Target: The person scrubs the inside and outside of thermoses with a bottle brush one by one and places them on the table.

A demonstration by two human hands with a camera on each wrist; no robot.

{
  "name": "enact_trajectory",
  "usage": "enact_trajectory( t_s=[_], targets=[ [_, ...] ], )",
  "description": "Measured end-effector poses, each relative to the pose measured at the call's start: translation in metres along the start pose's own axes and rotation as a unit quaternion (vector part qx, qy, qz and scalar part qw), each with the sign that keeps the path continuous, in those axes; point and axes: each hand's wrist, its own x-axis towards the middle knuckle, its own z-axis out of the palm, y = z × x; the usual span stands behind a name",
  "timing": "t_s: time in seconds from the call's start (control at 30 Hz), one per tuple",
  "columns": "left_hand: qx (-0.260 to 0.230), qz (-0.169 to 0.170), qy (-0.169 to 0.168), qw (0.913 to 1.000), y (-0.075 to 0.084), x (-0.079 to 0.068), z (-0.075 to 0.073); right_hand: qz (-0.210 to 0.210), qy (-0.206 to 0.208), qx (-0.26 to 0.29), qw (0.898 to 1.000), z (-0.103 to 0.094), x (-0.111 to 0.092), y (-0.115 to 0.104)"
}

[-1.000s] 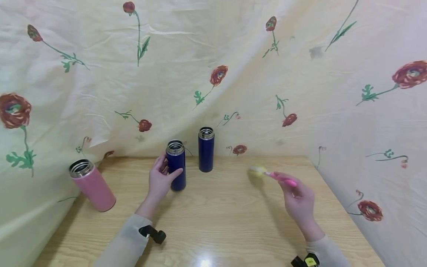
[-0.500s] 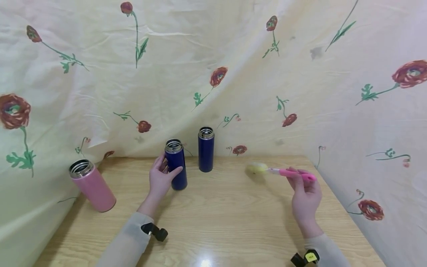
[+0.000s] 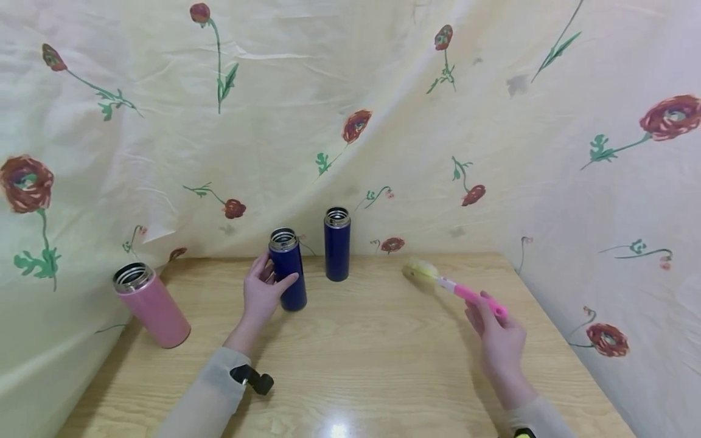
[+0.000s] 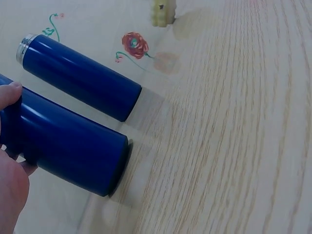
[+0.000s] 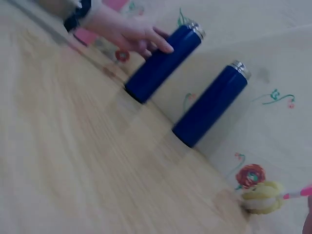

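My left hand [image 3: 263,297] grips an uncapped dark blue thermos bottle [image 3: 288,260], thumb on the near side and fingers behind. The bottle stands nearly upright, its base close to the table in the left wrist view. A second uncapped blue thermos bottle [image 3: 337,252] stands just behind it to the right, touched by no hand. Over on the right, my right hand [image 3: 501,347] holds a sponge bottle brush by its pink handle [image 3: 465,294], between thumb and fingers. The brush's pale yellow sponge head [image 5: 263,197] points away, to the back left, close over the table.
A wider pink thermos bottle [image 3: 156,310], uncapped, stands at the table's left side. Flowered cloth [image 3: 285,121] hangs behind and along both sides of the wooden table [image 3: 350,359]. The second blue bottle is near the cloth at the back edge.
The brush has turned in my right hand, its handle end swinging toward me, and that hand has moved slightly right and nearer. The left hand keeps its grip on the bottle, almost still.
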Motion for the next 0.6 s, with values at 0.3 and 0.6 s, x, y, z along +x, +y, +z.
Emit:
enact_trajectory(
  t_s=[0.3, 0.6],
  targets=[
    [0.022, 0.002, 0.007, 0.9997, 0.001, 0.002, -0.001, 0.171, -0.153, -0.122, 0.966, -0.023, -0.014, 0.005],
    [0.034, 0.029, 0.006, 0.999, -0.002, 0.003, 0.001, 0.143, -0.297, -0.323, 0.887, -0.006, -0.008, 0.019]
  ],
)
